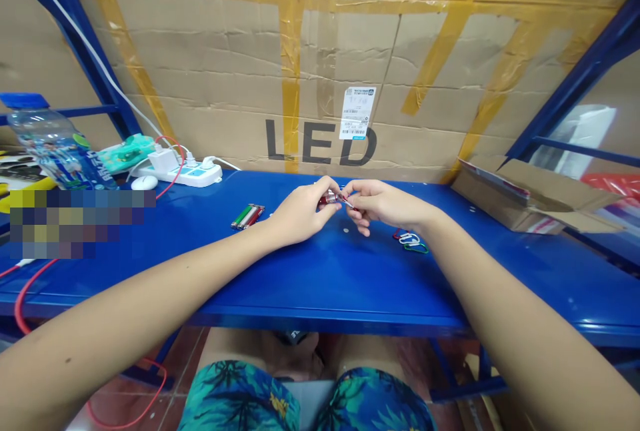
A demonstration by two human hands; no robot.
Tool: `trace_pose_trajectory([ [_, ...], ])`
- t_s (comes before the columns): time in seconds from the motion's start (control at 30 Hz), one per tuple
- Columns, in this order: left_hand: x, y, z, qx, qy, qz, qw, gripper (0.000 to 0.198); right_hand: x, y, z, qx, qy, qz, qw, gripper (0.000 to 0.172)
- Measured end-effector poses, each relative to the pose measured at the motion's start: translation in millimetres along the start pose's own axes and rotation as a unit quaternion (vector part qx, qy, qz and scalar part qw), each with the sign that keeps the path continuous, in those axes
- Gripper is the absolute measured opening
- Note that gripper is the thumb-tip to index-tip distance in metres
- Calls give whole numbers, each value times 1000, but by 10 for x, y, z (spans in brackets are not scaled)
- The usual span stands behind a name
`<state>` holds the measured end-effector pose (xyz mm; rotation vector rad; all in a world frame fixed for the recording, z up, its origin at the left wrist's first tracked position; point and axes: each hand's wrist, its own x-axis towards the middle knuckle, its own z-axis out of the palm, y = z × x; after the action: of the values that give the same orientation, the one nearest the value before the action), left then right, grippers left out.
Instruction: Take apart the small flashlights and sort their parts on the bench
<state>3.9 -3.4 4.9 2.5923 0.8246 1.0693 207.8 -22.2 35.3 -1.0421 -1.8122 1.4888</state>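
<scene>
Above the middle of the blue table, my left hand (300,212) pinches a small red metal cylinder (327,199) with a silvery end, like a mini flashlight. Facing it, my right hand (383,204) has thumb and fingers closed on a small red clip (349,204), probably a carabiner, right against the cylinder's end. Fingers partly hide both pieces, so I cannot tell whether they are joined. Left of my left hand lie several similar cylinders (247,216) in green, silver and red. Under my right wrist rest red, silver and green carabiners (411,240).
A taped cardboard sheet (225,84) stands along the back of the blue table (310,284). At left are a water bottle (55,144), a white power strip (195,173) and red cables. An opened cardboard box (520,201) sits at right.
</scene>
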Motion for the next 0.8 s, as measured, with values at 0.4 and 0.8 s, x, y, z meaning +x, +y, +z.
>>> trace_pose_trajectory([
  [0.4, 11, -59, -39, 85, -12, 67, 994, 14, 25, 41, -11, 60, -53, 9, 997, 12],
  [0.8, 5, -152, 11, 90, -18, 32, 995, 10, 139, 158, 78, -223, 46, -68, 971, 16],
])
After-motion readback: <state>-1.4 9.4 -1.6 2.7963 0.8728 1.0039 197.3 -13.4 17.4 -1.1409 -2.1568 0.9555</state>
